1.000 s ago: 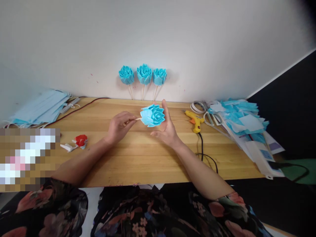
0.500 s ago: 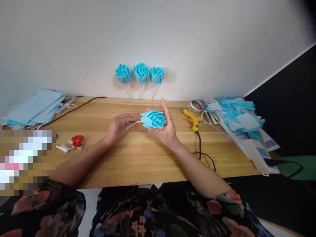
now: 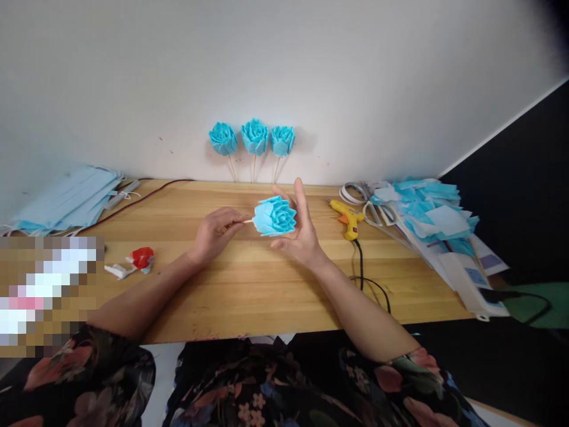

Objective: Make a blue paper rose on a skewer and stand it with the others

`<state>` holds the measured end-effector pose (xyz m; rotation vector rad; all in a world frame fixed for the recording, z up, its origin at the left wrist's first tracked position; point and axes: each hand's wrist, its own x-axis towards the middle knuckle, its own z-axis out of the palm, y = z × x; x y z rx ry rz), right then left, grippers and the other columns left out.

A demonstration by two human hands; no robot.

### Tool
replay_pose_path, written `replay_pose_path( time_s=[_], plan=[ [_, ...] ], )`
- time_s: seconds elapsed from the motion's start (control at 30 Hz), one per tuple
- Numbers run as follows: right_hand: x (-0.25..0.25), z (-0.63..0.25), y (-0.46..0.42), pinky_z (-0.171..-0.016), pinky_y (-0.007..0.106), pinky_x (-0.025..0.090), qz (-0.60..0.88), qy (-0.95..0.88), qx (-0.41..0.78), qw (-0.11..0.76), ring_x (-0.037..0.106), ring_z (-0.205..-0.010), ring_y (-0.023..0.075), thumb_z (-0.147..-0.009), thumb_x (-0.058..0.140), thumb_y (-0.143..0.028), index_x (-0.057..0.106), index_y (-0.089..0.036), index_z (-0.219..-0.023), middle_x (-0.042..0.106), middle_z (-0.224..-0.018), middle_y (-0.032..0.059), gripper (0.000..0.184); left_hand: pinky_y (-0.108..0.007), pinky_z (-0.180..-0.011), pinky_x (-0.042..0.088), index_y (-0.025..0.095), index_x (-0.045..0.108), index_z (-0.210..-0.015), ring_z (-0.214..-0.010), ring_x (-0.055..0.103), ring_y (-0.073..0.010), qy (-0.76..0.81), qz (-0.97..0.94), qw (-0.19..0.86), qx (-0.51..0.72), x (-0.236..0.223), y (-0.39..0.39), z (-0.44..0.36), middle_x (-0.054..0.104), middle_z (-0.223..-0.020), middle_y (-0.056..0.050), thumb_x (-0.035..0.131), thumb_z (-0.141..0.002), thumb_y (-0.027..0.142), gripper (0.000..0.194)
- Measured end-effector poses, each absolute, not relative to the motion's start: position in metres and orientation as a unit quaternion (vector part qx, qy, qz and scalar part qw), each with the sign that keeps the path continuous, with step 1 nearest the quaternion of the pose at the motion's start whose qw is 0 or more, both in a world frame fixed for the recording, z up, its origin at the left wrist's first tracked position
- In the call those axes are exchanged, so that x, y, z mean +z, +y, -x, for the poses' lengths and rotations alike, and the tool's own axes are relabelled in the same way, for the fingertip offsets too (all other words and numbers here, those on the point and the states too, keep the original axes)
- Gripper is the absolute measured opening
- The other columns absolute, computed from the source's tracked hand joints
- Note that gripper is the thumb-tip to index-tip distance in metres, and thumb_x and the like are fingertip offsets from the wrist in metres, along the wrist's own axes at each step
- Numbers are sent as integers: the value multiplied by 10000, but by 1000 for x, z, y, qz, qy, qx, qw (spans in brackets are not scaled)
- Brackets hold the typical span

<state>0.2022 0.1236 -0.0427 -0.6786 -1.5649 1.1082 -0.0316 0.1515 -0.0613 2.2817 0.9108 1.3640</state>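
My left hand [image 3: 217, 231] pinches the thin wooden stem [image 3: 249, 221] of a blue layered-petal flower [image 3: 274, 216], held sideways above the table with its bloom to the right. Beside the bloom, my right hand [image 3: 303, 234] is open, its fingers spread behind the petals and its thumb apart below them. Whether the hidden fingers touch the petals I cannot tell. Three similar flowers, a left one [image 3: 223, 139], a middle one [image 3: 255, 137] and a right one [image 3: 283, 140], lean on their stems against the wall.
Right of my hands lie a yellow glue gun [image 3: 347, 218] with a black cord, scissors [image 3: 379, 213], a tape roll [image 3: 353, 193] and cut blue pieces [image 3: 444, 204]. Face masks [image 3: 66, 198] are stacked at the left on the wooden table [image 3: 249, 296], behind a red-and-white scrap [image 3: 143, 258]. One left patch is pixelated.
My right hand cups closer around the bloom half a second ago, then its thumb and fingers spread apart again. The flower turns slightly about its stem. My left hand keeps its pinch.
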Motion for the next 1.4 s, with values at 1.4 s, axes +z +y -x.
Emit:
replay_pose_path(
  time_s=[1.4],
  plan=[
    [-51,-198,124,-1130,533,521,285,-629,465,555,574,-1389,309,-663,899,-636,-80,-445,-1662,431,-1659,85,1412,-244,-630,471,175,754,-931,-720,637,-146,324,-801,167,475,-60,149,31,741,-817,-59,624,-1007,316,207]
  ],
)
